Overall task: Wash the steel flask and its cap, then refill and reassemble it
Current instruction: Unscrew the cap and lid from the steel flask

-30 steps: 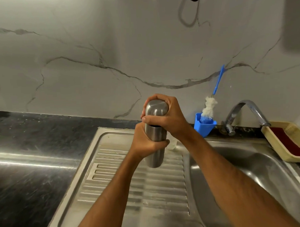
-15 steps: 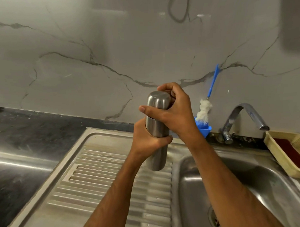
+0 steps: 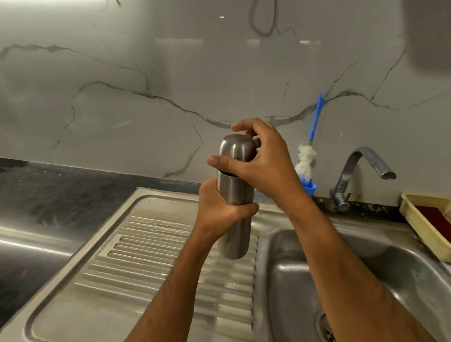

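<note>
A glossy grey marble wall with dark veins runs behind a dark stone counter. A steel sink is set into it — ribbed drainboard on the left, curved tap at the back.

Steel sink had a ribbed drainboard on its left, and a tap curved over the basin. A blue-handled bottle brush stood in a blue holder against the marble-look wall. A yellow basket sat at far right, dark countertop on the left.
</note>
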